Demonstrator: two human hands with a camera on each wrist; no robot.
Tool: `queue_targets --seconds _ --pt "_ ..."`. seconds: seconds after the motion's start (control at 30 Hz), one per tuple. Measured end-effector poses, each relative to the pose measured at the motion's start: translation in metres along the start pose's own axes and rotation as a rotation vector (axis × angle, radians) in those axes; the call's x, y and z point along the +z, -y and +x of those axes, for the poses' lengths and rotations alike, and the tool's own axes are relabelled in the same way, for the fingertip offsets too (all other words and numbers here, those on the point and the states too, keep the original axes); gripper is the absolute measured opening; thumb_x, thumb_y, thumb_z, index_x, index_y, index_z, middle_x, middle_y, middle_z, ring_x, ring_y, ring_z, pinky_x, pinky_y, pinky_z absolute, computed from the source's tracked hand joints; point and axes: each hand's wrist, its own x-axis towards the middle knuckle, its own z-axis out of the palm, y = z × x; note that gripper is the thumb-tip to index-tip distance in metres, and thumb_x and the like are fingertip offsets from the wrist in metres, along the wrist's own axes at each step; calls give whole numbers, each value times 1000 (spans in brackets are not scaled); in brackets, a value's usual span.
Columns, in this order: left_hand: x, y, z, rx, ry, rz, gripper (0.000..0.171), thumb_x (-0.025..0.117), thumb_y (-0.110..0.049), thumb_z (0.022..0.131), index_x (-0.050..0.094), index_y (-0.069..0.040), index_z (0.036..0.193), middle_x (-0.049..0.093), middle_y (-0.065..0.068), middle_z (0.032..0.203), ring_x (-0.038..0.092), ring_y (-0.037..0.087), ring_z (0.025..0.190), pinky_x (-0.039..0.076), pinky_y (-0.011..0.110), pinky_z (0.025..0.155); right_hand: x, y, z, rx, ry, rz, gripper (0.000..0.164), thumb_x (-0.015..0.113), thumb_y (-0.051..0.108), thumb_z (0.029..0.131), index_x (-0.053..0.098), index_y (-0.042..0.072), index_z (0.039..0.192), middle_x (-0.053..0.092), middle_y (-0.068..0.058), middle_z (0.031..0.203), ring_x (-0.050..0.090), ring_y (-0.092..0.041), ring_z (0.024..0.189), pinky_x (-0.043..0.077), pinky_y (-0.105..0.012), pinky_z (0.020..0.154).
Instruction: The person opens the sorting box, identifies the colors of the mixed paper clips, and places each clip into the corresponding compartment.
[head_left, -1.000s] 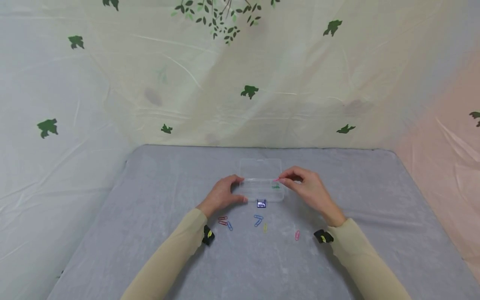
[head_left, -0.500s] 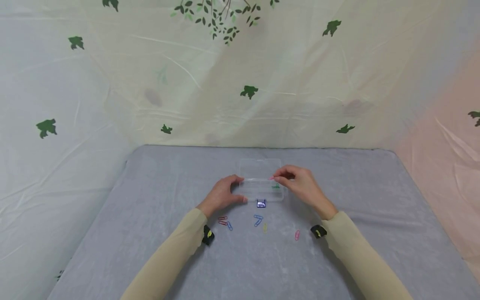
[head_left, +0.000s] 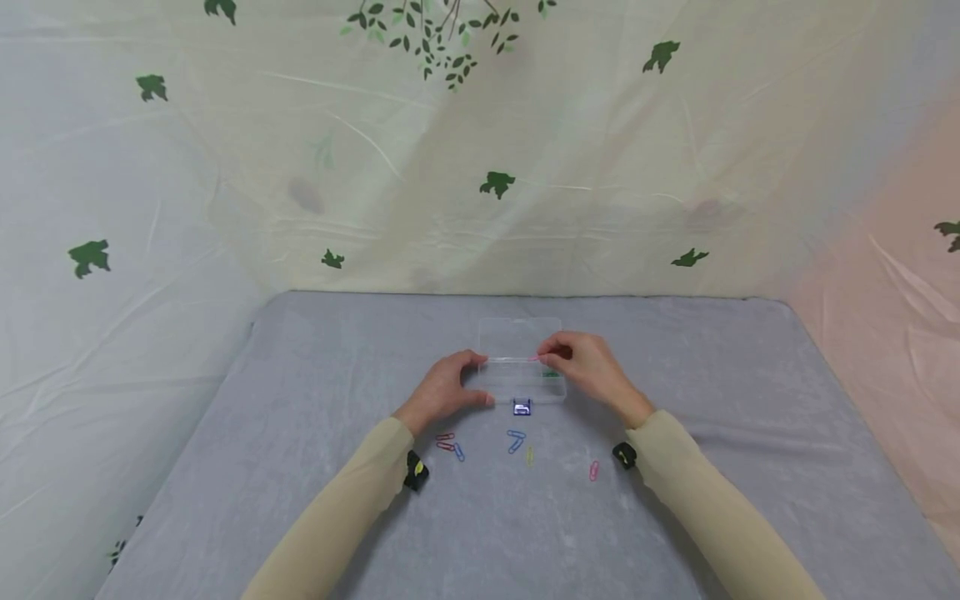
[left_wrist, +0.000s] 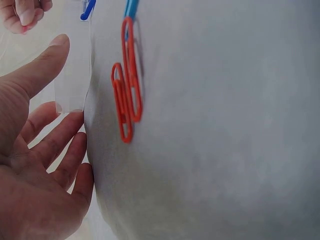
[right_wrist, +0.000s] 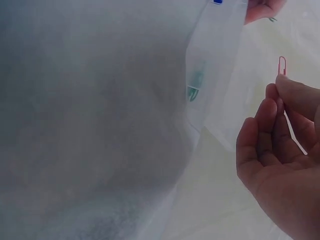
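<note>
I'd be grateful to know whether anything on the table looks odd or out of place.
Nothing around the clear box looks spilled or damaged. One mild oddity: a blue clip lies with two red clips, apart from the other two blue clips.

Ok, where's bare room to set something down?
Bare grey cloth lies left of the left hand, right of the right hand, and between the sleeves, on the near side of the yellow clip and the loose pink clip. It's crowded at the clear box, between the hands, and just before it, among red clips and blue clips.
</note>
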Motion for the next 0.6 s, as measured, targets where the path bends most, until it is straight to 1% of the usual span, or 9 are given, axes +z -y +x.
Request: queue_targets --seconds 0.23,0.43,0.6 --pt "0 1 0 3 -1 -8 67 91 -24 81 62 -7 138 63 12 139 55 29 133 40 43 116 5 1 6 3 38 -49 7 72 7 97 78 8 101 75 -4 98 65 -18 86 55 -36 78" --pt "0 1 -1 7 2 -10 67 91 -24 81 62 -6 138 63 12 139 56 30 133 41 44 115 8 -1 9 -5 51 -72 8 72 5 97 78 8 100 75 -4 98 63 -17 84 54 -36 77" --pt "0 1 -1 -2 9 -17 68 91 -23 81 61 -6 139 63 12 140 55 29 134 40 43 116 9 0 9 14 65 -98 9 71 4 97 78 8 101 75 -4 99 63 -18 85 55 -37 77"
